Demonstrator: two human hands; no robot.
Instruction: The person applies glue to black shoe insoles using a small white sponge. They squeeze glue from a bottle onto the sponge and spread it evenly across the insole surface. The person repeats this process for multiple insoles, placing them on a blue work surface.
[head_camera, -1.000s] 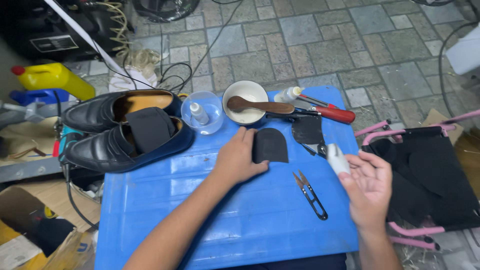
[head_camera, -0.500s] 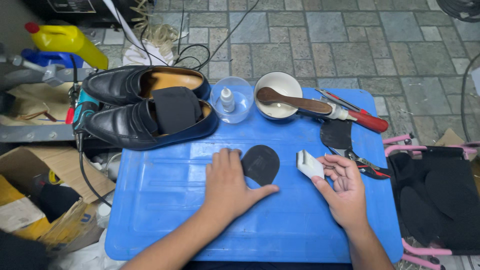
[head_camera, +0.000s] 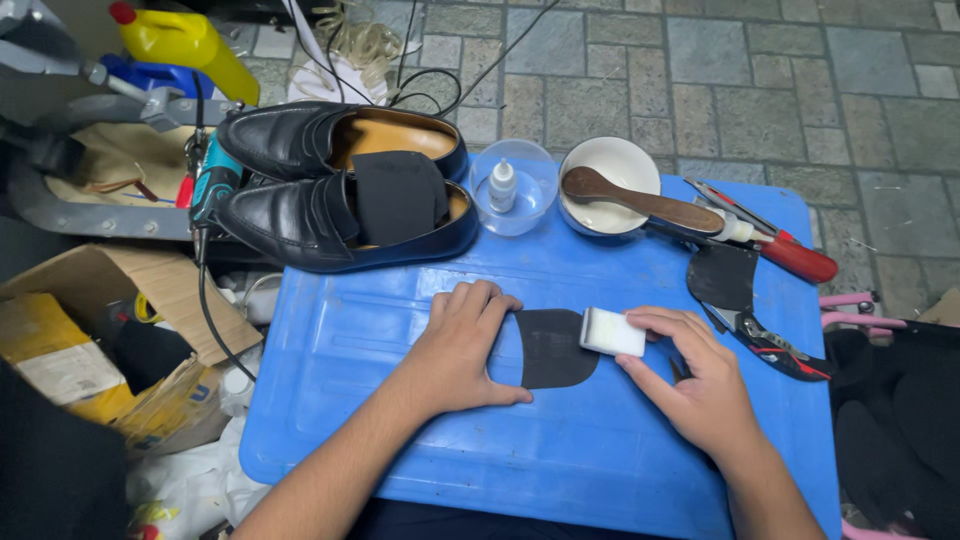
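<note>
Supporting all work: blue plastic tabletop (head_camera: 400, 330) over stone-tile floor (head_camera: 760, 90). Pair of black loafers (head_camera: 300, 190) lies along rear-left edge, black pad across nearer shoe. Left hand (head_camera: 465, 345) rests flat, fingers extended and close together, pinning left edge of black sole piece (head_camera: 550, 347) at table centre; nothing gripped. Right hand (head_camera: 700, 385) pinches small white block (head_camera: 612, 332) between thumb and fingertips, block touching sole piece's right edge. White bowl (head_camera: 625, 170) with wooden-handled brush sits behind.
</note>
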